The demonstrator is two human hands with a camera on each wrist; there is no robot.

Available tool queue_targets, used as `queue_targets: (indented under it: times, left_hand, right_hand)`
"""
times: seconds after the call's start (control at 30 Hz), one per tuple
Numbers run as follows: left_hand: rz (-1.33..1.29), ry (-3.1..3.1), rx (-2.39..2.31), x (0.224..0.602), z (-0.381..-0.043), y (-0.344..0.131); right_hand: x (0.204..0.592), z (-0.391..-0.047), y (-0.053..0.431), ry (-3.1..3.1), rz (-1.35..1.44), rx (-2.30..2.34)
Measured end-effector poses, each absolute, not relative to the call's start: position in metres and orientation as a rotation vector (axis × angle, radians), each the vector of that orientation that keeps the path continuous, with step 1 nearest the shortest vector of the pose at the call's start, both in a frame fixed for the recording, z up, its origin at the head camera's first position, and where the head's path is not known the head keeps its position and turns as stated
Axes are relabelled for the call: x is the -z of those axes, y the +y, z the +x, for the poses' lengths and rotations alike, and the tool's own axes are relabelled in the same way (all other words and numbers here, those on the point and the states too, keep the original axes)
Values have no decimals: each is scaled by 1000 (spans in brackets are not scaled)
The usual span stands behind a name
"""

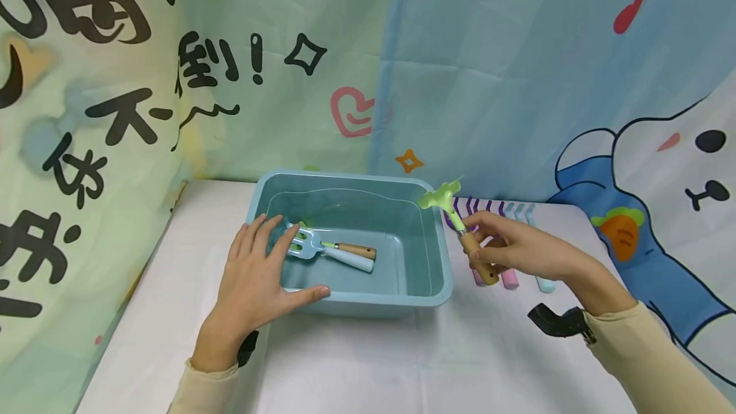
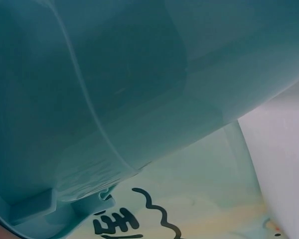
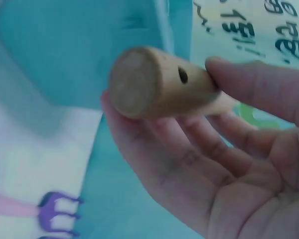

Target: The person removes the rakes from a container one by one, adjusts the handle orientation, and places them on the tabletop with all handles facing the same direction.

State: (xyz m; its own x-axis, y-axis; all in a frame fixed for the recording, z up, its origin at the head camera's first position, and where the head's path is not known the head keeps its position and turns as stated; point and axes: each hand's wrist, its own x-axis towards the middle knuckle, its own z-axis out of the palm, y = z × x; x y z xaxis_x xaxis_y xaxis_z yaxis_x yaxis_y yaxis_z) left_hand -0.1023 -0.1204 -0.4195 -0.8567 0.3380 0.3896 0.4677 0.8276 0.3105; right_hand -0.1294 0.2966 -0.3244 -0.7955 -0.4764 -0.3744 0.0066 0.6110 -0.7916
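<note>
My right hand [image 1: 512, 245] holds a small garden tool by its wooden handle [image 3: 177, 82], thumb on one side and fingers on the other. Its light green, lobed head [image 1: 441, 196] points up and left, beside the right rim of a blue plastic bin [image 1: 376, 302]. My left hand [image 1: 255, 276] rests on the bin's left front corner, fingers spread over the rim and thumb along the front edge. Inside the bin lie a light blue garden fork [image 1: 347, 259] and a wooden-handled tool [image 1: 359, 250] with a green neck, its head partly hidden behind the fork.
To the right of the bin, several small garden tools lie side by side, partly hidden by my right hand. A purple-headed fork [image 3: 52, 211] with a pink handle is among them, and a light blue handle [image 1: 545, 285] shows too. Printed cloth [image 1: 489, 82] hangs behind the white table.
</note>
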Motion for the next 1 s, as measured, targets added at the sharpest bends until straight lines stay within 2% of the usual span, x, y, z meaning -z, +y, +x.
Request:
queue_targets:
  times: [0.6, 1.0]
  left_hand:
    - [-606, -2686, 591, 419, -100, -120]
    - [-593, -2695, 590, 419, -100, -120]
  right_hand:
    - [426, -66, 358, 2164, 113, 1397]
    - [462, -36, 369, 1984, 196, 1454]
